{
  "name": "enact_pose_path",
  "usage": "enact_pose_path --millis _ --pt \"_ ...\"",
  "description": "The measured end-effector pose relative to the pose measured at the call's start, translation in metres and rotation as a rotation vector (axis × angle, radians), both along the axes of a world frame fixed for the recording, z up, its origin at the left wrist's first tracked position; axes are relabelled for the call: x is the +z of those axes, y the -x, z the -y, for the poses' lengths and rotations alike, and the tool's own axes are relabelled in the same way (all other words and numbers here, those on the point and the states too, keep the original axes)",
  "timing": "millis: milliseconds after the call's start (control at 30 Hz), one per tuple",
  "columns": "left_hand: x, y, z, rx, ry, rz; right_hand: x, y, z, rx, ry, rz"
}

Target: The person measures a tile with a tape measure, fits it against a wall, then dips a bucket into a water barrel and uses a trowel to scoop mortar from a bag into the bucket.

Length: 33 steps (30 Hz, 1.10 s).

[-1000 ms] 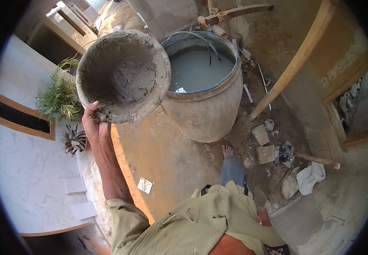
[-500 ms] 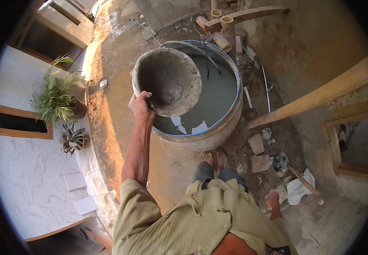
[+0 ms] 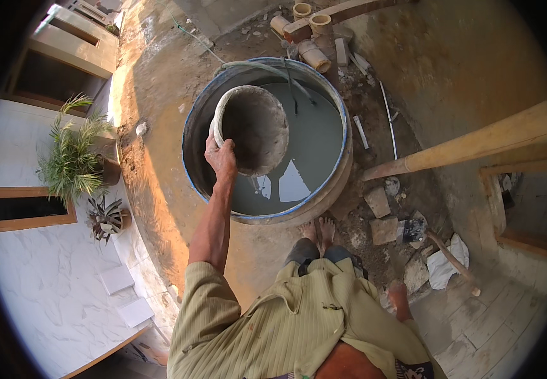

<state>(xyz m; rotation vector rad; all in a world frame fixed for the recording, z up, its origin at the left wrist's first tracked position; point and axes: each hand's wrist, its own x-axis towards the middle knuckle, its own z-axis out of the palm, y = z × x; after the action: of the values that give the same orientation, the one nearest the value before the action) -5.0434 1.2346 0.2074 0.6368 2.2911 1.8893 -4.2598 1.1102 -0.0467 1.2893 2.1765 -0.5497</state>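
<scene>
My left hand point(image 3: 223, 158) grips the near-left rim of a grey, cement-crusted bucket point(image 3: 257, 129), its thumb over the edge. The bucket is tilted, its mouth turned up toward me, and it hangs within the rim of a large round tub point(image 3: 331, 194) with a blue edge. Inside the tub lies cloudy grey water point(image 3: 314, 142); whether the bucket's underside touches it cannot be seen. My right hand point(image 3: 398, 293) hangs low at my right side, away from the tub, its fingers mostly hidden.
A hose point(image 3: 248, 64) runs over the tub's far rim. Cut pipes point(image 3: 314, 55) lie behind it. At right, a bamboo pole point(image 3: 469, 139) slants down near broken tiles point(image 3: 384, 231), a wooden-handled tool point(image 3: 453, 262) and a white sack point(image 3: 448, 265). Potted plants point(image 3: 74, 158) stand left.
The bucket has come down and inward, from overlapping the tub's left rim to within the tub opening. My left hand keeps its grip. The view has shifted slightly; my right hand stays low.
</scene>
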Motion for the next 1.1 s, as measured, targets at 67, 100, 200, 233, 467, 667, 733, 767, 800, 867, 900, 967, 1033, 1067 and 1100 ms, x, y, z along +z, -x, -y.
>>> enact_pose_path --millis 67,100,200,233,467,667,733,767,800,867,900,967,1033,1067,1100 --pt "-0.004 -0.002 -0.004 -0.033 0.038 -0.048 -0.002 0.005 -0.005 -0.052 -0.074 -0.051" --pt "-0.010 -0.002 -0.007 -0.030 0.060 -0.069 -0.002 0.008 -0.007 -0.057 -0.071 -0.048" --pt "-0.030 0.000 -0.010 -0.019 0.107 -0.141 0.002 0.012 -0.012 -0.012 -0.119 -0.024" --pt "-0.036 0.001 -0.010 -0.004 0.132 -0.203 0.016 0.027 -0.016 -0.187 -0.094 -0.040" --pt "-0.040 -0.004 -0.017 -0.001 0.198 -0.240 0.023 0.014 -0.021 0.254 -0.078 -0.032" --pt "-0.049 -0.001 -0.025 -0.017 0.228 -0.287 -0.018 -0.004 0.005 0.137 -0.289 -0.126" --pt "-0.054 0.002 -0.022 -0.017 0.224 -0.328 -0.006 0.009 -0.004 0.284 -0.192 -0.071" --pt "-0.055 0.003 -0.022 -0.022 0.228 -0.329 -0.003 0.009 -0.006 0.422 -0.042 0.017" --pt "-0.056 0.004 -0.021 -0.014 0.245 -0.332 -0.001 0.011 -0.004 0.419 -0.038 0.015" --pt "-0.058 0.003 -0.026 -0.021 0.257 -0.327 -0.017 -0.003 0.009 0.164 -0.007 -0.060" --pt "-0.058 0.003 -0.028 -0.018 0.258 -0.330 -0.024 -0.005 0.014 0.079 0.001 -0.089" --pt "-0.059 0.003 -0.030 -0.020 0.260 -0.334 -0.031 -0.004 0.022 -0.059 0.068 0.072" --pt "-0.062 0.004 -0.032 -0.029 0.266 -0.318 -0.035 -0.003 0.029 -0.257 0.088 0.064" --pt "-0.064 0.005 -0.033 -0.032 0.267 -0.317 -0.035 -0.004 0.031 -0.334 0.088 0.034" --pt "-0.066 0.005 -0.034 -0.030 0.262 -0.314 -0.034 -0.005 0.033 -0.411 0.084 0.002"
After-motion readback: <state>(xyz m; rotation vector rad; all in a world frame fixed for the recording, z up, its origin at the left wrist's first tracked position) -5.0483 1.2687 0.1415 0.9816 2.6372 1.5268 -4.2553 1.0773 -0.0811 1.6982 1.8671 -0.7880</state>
